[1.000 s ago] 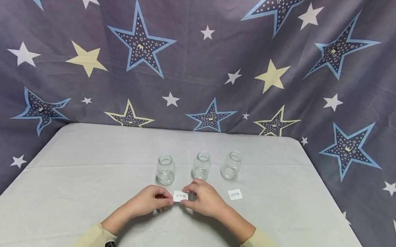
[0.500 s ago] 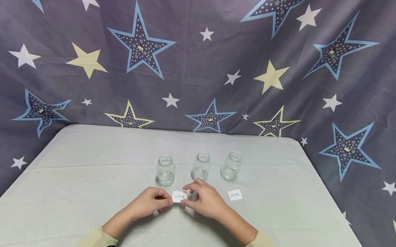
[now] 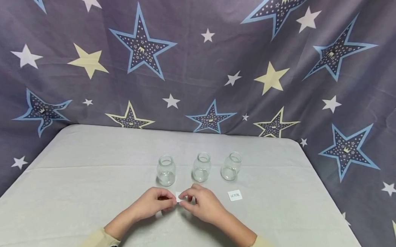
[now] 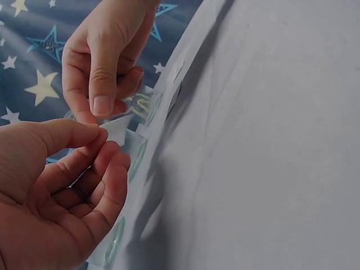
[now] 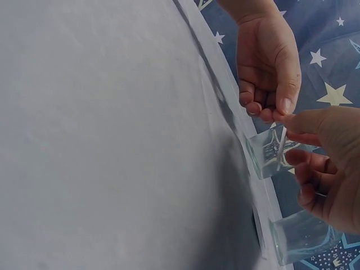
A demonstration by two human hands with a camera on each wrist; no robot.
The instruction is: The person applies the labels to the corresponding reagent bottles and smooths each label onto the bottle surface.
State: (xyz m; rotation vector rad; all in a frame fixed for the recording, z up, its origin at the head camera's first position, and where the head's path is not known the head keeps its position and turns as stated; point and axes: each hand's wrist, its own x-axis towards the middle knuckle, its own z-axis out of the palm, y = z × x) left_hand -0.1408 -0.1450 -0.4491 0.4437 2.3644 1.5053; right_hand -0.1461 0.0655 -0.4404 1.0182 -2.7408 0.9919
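Note:
A small white label (image 3: 178,197) is held between both hands, low over the table in front of the jars. My left hand (image 3: 152,203) pinches its left edge between thumb and forefinger, the other fingers curled below. On the right side, the thumb and forefinger of my right hand (image 3: 204,204) close on the label and cover its printed face. The left wrist view shows a pale corner of the label (image 4: 118,128) beside the touching fingertips. In the right wrist view it appears nearly edge-on. Whether a backing sheet is separating cannot be made out.
Glass jars without lids stand behind the hands: a left jar (image 3: 165,173), a middle jar (image 3: 201,169) and a right jar (image 3: 230,169). A second white label (image 3: 235,195) with printed characters lies flat at the right. Starry fabric (image 3: 184,62) hangs behind the pale-covered table (image 3: 115,145).
My right hand's fingers have drawn leftward over the label, so its printed characters are now covered. My left hand has shifted slightly right, still pinching the label. The jars and the other label stay put.

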